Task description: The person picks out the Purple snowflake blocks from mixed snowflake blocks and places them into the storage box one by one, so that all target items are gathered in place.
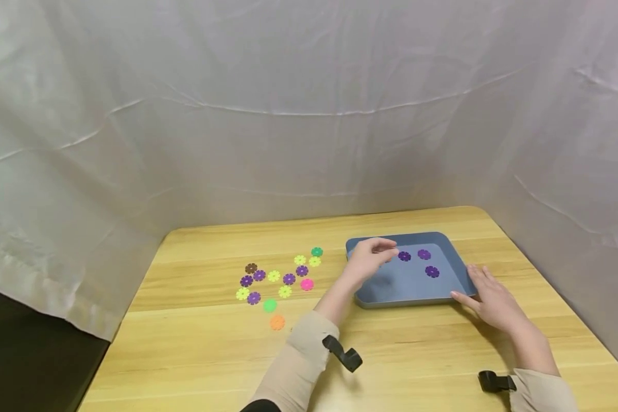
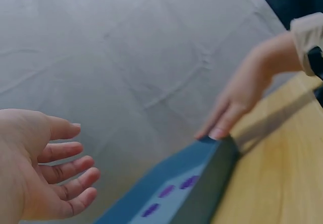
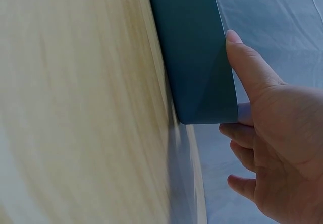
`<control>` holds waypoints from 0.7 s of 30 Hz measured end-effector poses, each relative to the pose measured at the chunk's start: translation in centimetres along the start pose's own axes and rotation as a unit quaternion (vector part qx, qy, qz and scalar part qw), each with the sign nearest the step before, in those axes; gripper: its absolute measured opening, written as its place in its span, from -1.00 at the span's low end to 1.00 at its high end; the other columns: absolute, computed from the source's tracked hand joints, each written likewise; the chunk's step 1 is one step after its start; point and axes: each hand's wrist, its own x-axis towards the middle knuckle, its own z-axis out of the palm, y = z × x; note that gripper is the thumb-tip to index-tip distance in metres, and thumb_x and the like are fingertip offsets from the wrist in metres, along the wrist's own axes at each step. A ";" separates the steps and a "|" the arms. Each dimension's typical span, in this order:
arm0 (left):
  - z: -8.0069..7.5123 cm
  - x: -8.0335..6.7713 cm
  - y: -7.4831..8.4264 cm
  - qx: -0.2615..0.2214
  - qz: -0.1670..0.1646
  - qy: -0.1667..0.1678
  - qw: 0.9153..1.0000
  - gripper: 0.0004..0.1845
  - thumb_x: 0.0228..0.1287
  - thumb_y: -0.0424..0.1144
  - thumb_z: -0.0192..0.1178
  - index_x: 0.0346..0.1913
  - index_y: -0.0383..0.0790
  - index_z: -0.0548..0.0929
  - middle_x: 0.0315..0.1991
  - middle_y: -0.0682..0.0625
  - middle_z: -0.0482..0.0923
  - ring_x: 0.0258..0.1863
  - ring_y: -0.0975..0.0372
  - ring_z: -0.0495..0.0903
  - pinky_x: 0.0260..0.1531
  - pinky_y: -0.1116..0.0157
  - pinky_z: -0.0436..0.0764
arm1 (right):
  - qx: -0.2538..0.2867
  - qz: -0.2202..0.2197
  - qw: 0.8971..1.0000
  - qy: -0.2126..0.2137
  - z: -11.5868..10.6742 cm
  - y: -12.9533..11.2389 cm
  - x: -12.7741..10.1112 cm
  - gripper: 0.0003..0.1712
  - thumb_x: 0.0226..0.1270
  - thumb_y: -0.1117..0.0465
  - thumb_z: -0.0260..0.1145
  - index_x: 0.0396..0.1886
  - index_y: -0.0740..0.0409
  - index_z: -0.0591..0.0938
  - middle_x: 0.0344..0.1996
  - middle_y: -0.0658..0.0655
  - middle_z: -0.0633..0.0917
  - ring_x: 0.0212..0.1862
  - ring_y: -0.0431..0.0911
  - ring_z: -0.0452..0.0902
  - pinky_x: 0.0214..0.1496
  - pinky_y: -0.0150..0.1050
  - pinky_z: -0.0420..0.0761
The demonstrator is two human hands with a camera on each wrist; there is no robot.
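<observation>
A shallow blue-grey tray (image 1: 407, 301) lies toward the right of the table, with three purple flower-shaped discs (image 1: 432, 272) inside. Over the tray's left part hovers my left hand (image 1: 369, 258), fingers loosely bent. In the left wrist view this left hand (image 2: 48, 168) has nothing between thumb and fingers. My right hand (image 1: 496, 300) holds the tray's near right corner, thumb along the front side and fingers by the right side. The right wrist view shows the right hand (image 3: 277, 133) with its thumb on the tray rim; part of the index finger is hidden behind the corner.
Left of the tray, several flower discs lie spread on the wooden table (image 1: 185, 355): yellow (image 1: 273, 276), purple (image 1: 289, 278), brown (image 1: 251, 268), pink (image 1: 306, 284), orange (image 1: 277, 322) and green (image 1: 270, 305). A pale curtain (image 1: 309, 160) surrounds the table's back and sides.
</observation>
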 end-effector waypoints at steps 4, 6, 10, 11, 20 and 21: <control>-2.5 -1.4 0.5 0.035 0.030 0.019 0.999 -0.66 0.30 -0.09 0.27 0.08 -0.10 0.66 -0.03 0.01 0.71 -0.05 0.26 0.64 -0.04 0.35 0.61 | 0.002 -0.002 1.000 0.002 0.1 0.1 0.0 0.04 0.40 -0.21 0.15 0.45 0.54 0.01 0.41 0.62 0.07 0.48 0.46 -0.19 0.37 0.44 0.00; -3.9 -2.2 0.6 0.040 0.038 0.027 0.998 -0.64 0.30 -0.07 0.26 0.12 -0.10 0.64 0.02 -0.01 0.69 0.01 0.22 0.63 0.02 0.31 0.60 | 0.003 -0.002 1.000 0.002 0.1 0.1 0.0 0.04 0.41 -0.21 0.15 0.45 0.54 0.01 0.41 0.62 0.07 0.48 0.46 -0.20 0.37 0.44 0.00; -6.7 -3.8 0.7 0.022 0.035 0.052 0.998 -0.60 0.30 -0.05 0.26 0.15 -0.10 0.62 0.05 -0.01 0.66 0.03 0.18 0.61 0.09 0.22 0.59 | 0.005 -0.004 1.000 0.001 0.1 0.2 0.0 0.05 0.41 -0.21 0.14 0.45 0.54 0.00 0.41 0.62 0.06 0.48 0.46 -0.21 0.39 0.42 -0.02; -7.3 -4.2 0.7 0.012 0.036 0.059 0.998 -0.60 0.30 -0.06 0.27 0.14 -0.11 0.62 0.04 -0.03 0.66 0.01 0.17 0.62 0.08 0.21 0.59 | 0.005 -0.005 1.000 0.001 0.1 0.3 0.0 0.05 0.41 -0.21 0.14 0.45 0.54 -0.01 0.41 0.62 0.06 0.48 0.46 -0.21 0.39 0.42 -0.03; -13.2 -7.9 -0.1 -0.023 0.009 0.125 0.992 -0.63 0.30 -0.13 0.27 0.13 -0.14 0.61 -0.01 -0.05 0.61 -0.03 0.15 0.56 -0.09 0.37 0.55 | 0.007 -0.010 1.000 0.006 0.0 0.6 0.0 0.04 0.41 -0.19 0.15 0.45 0.56 0.00 0.40 0.63 0.08 0.47 0.47 -0.20 0.40 0.41 -0.03; -14.0 -8.2 -0.4 -0.025 0.004 0.132 0.991 -0.64 0.30 -0.14 0.26 0.13 -0.14 0.61 -0.02 -0.06 0.60 -0.04 0.14 0.55 -0.08 0.35 0.54 | 0.008 -0.010 1.000 0.006 0.0 0.6 0.0 0.04 0.41 -0.19 0.15 0.45 0.56 -0.01 0.40 0.63 0.08 0.47 0.47 -0.21 0.40 0.41 -0.03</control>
